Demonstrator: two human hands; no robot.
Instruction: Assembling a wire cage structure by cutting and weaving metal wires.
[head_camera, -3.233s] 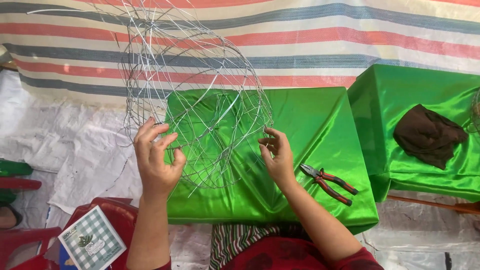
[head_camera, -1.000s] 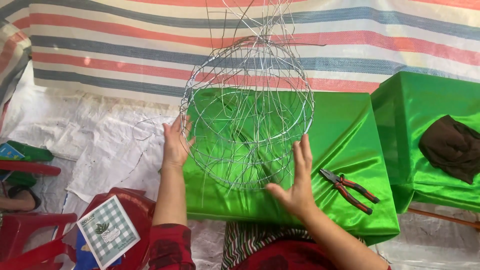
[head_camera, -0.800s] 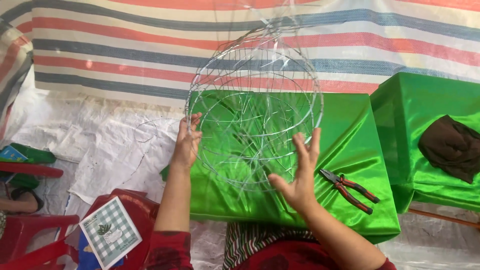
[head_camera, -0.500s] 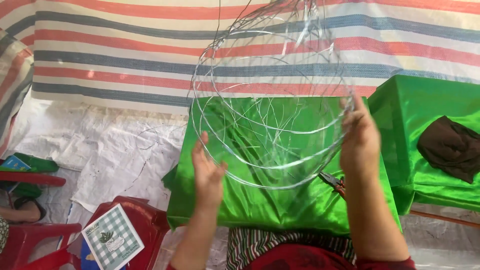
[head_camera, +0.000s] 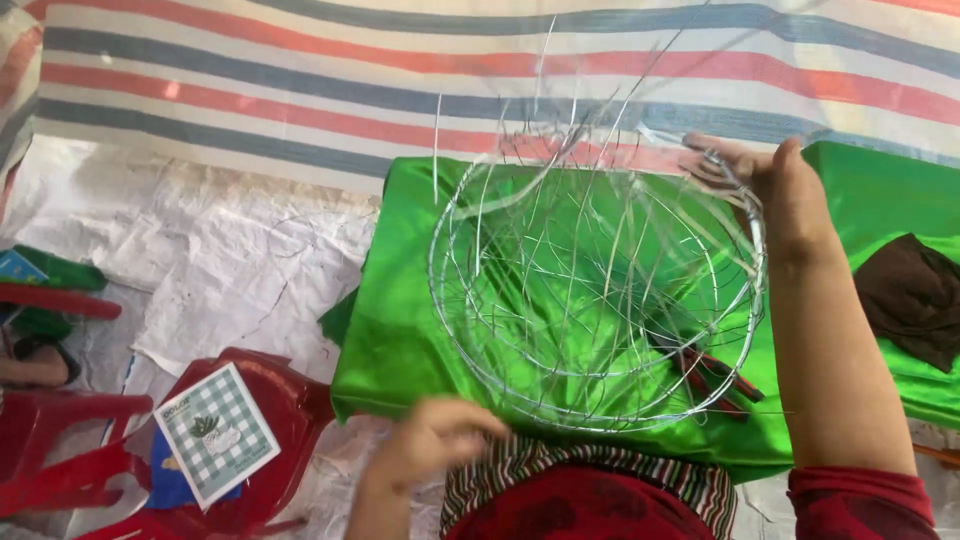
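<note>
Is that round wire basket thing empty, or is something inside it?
Empty. Through the round silver wire frame only the shiny green cloth beneath shows. The right hand grips its far rim; the left hand is by the near rim.

A dark brown cloth is laid on green satin at the right. A checked green card is set on a red plastic chair, with red-handled pliers lying on the satin

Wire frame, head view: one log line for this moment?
wire frame over green cloth | right hand grips far rim | left hand at near rim | pliers beneath
</note>
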